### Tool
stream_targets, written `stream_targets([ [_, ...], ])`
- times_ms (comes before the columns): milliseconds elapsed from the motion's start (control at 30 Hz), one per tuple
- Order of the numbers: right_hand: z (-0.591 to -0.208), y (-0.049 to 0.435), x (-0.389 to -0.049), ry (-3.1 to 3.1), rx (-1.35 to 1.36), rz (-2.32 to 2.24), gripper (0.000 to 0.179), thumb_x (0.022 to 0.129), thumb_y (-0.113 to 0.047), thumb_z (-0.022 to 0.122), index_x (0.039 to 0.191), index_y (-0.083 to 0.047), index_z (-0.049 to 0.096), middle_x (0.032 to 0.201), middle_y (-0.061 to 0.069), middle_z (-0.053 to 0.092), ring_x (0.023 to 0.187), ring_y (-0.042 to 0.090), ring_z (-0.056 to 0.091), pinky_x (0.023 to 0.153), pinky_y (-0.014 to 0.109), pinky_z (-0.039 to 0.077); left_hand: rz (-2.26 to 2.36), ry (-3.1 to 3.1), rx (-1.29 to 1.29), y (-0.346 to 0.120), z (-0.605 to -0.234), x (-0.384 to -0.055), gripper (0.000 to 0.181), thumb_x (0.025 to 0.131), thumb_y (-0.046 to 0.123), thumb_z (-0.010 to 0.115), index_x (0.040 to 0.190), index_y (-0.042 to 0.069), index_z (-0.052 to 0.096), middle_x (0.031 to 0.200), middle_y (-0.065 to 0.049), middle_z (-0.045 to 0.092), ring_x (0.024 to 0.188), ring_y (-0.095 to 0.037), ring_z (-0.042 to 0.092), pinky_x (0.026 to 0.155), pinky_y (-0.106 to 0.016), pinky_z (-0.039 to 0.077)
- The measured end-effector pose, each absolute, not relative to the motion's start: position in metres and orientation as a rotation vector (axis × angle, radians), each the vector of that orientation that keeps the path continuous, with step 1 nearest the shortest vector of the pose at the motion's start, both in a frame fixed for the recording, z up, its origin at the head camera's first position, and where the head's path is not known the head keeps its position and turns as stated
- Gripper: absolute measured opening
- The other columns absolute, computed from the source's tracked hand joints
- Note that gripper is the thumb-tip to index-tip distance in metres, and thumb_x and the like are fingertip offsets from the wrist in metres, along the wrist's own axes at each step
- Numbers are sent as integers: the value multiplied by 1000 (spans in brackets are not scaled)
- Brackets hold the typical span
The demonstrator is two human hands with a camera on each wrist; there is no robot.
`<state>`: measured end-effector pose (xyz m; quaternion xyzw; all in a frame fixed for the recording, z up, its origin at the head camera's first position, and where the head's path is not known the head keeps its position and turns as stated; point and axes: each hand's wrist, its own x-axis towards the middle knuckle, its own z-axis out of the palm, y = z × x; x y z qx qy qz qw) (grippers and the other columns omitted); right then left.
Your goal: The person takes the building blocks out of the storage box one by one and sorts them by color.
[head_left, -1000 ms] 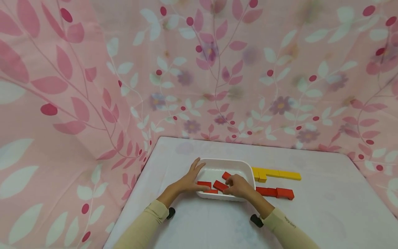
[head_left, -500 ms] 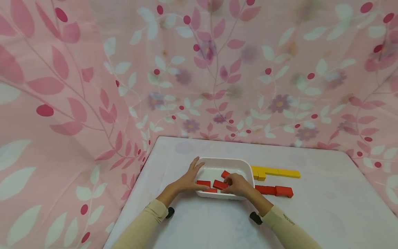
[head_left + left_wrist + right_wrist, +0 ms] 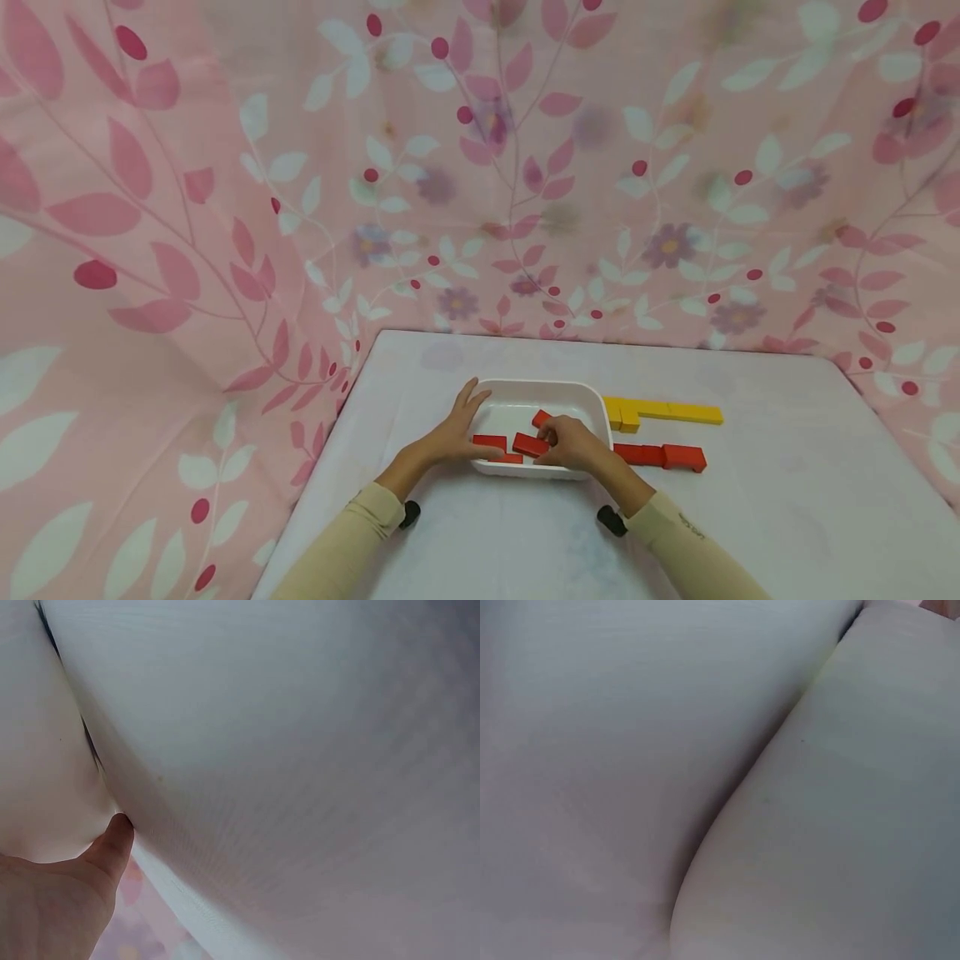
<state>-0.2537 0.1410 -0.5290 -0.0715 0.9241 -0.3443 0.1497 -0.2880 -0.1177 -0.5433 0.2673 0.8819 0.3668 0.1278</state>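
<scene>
A white plastic tray (image 3: 517, 390) holds several red blocks. My left hand (image 3: 448, 437) rests on its left end, fingers spread and straight along the rim, the thumb over the near corner beside a red block (image 3: 489, 441). In the left wrist view a fingertip (image 3: 120, 825) touches the tray's outer wall (image 3: 52, 772) low down. My right hand (image 3: 576, 446) reaches in over the near right side, thumb and finger pinching the right end of another red block (image 3: 528, 445). The right wrist view shows only the tray's wall (image 3: 832, 825) and the cloth, with that hand's fingers out of sight.
Right of the tray lies a row of yellow blocks (image 3: 667, 410). A row of red blocks (image 3: 660, 455) runs nearer, its left end close to the tray and right wrist. A white cloth (image 3: 780, 492) covers the table. Pink flowered fabric (image 3: 555, 192) hangs behind and at the left.
The pinched red block has turned slightly straighter over the last second, with my right hand on it. My left hand keeps its place on the tray. The head view has shifted a little.
</scene>
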Motion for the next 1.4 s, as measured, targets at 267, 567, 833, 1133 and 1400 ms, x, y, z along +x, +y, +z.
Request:
stream_targets([
  [267,-528,139,-254,2696,-193,-946,32,73,-21,88,99,-11,72,87,0,63,83,17,54,81,33,56,1090,2566,769,-118,-545,-289,113,72,60,80,158,17,20,166,-10,-6,150,-36,18,112,-62,34],
  [567,-527,141,-250,2730,-207,-991,36,74,-23,87,105,-10,74,94,0,68,85,15,56,83,35,57,1111,2568,739,-116,-547,-288,117,72,61,79,159,19,13,167,-9,-4,150,-35,17,112,-60,35],
  [833,-526,140,-248,2799,-255,-1070,35,79,-18,84,111,-10,74,93,-1,64,85,15,54,79,32,55,1080,2576,747,-118,-547,-290,117,72,59,80,159,19,14,167,-8,-5,150,-34,17,113,-60,34],
  [1133,-527,142,-245,2865,-298,-1185,32,82,-14,81,113,-11,74,97,0,65,84,13,57,78,30,57,1089,2554,757,-120,-546,-291,118,70,63,79,159,20,14,167,-9,-6,150,-35,17,112,-62,35],
  [1400,-528,141,-244,2885,-331,-1136,30,82,-13,80,112,-11,74,93,-2,64,82,13,54,75,25,54,1024,2550,750,-120,-544,-294,124,67,60,82,160,23,8,166,-9,-7,150,-35,16,112,-62,34],
])
